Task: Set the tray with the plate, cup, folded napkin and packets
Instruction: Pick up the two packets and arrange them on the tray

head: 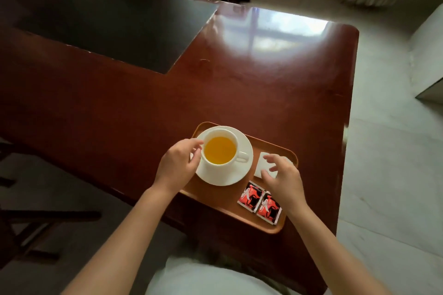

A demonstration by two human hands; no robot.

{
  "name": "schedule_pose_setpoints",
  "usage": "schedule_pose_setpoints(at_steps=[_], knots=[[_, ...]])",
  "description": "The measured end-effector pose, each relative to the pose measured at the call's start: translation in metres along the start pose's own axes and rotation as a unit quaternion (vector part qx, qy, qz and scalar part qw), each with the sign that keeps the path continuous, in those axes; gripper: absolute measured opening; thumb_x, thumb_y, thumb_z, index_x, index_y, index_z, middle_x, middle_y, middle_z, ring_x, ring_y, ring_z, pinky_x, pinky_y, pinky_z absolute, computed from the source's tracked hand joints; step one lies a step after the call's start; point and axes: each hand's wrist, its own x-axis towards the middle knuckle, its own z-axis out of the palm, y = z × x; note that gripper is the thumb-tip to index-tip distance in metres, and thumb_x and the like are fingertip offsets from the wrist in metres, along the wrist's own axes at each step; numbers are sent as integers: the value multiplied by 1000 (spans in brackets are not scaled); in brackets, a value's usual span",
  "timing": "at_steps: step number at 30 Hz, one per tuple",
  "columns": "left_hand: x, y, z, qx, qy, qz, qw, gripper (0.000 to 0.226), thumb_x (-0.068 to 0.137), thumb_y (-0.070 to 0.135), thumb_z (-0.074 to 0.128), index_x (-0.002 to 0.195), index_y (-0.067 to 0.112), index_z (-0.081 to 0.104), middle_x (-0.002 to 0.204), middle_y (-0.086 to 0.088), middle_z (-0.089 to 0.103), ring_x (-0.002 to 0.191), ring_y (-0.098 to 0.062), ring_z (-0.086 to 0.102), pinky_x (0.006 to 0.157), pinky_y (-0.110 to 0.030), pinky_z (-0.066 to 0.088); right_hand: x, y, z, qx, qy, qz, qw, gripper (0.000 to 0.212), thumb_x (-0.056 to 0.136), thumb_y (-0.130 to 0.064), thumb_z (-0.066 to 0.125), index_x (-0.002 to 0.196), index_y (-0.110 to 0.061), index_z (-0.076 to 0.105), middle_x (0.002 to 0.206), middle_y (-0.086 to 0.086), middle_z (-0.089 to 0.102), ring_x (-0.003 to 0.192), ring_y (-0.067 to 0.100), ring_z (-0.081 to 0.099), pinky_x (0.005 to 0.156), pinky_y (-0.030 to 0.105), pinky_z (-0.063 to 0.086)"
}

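1. The tray (217,201) is brown wood with rounded corners and a low rim. It lies on the table (239,93) at the near edge, turned at an angle to that edge.
2. The plate (225,176) is white and round. It fills the tray's far left part and reaches up to the tray's far corner.
3. The cup (219,151) is white and stands upright on the plate, a little off the plate's centre toward the far left. It holds an orange-yellow drink. Its handle points toward the tray's right side.
4. The napkin (261,165) is a white folded square. It lies flat on the tray at the far right, just beside the plate.
5. Two packets (260,202), red and black with white edges, lie side by side at the tray's near right, touching each other, nearer than the napkin.
6. The left hand (177,165) is at the tray's left side. Its fingers curve loosely around the cup's left wall, with the fingertips at the rim; they appear to touch but do not clamp it.
7. The right hand (281,178) is over the napkin with fingers spread wide. The fingertips rest on or just above the napkin; I cannot tell which. It grips nothing.
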Motion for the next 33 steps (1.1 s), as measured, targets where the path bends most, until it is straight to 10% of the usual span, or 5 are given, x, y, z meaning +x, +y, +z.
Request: schedule_pose_setpoints(at_steps=[7, 22, 33], knots=[[29, -46, -20, -30, -49, -88, 994, 20, 90, 15, 56, 107, 16, 66, 97, -1, 71, 83, -12, 64, 74, -31, 54, 27, -15, 20, 80, -14, 115, 990, 34, 85, -15, 64, 118, -16, 56, 109, 2, 62, 74, 1, 54, 52, 10, 41], [86, -90, 15, -55, -245, -122, 960, 19, 85, 19, 62, 102, 13, 66, 96, 1, 68, 87, -11, 61, 74, -24, 46, 33, -23, 61, 33, 34, 276, 960, 41, 91, -2, 48, 131, -12, 49, 129, 11, 58, 118, 26, 53, 93, 40, 47], [88, -87, 27, -40, -230, -115, 966, 10, 80, 8, 66, 89, 11, 69, 78, -3, 67, 72, -17, 65, 70, -39, 58, 27, -30, 76, 9, 90, 285, 954, 21, 85, -6, 63, 105, -12, 65, 102, 9, 69, 86, 17, 57, 70, 28, 49]])
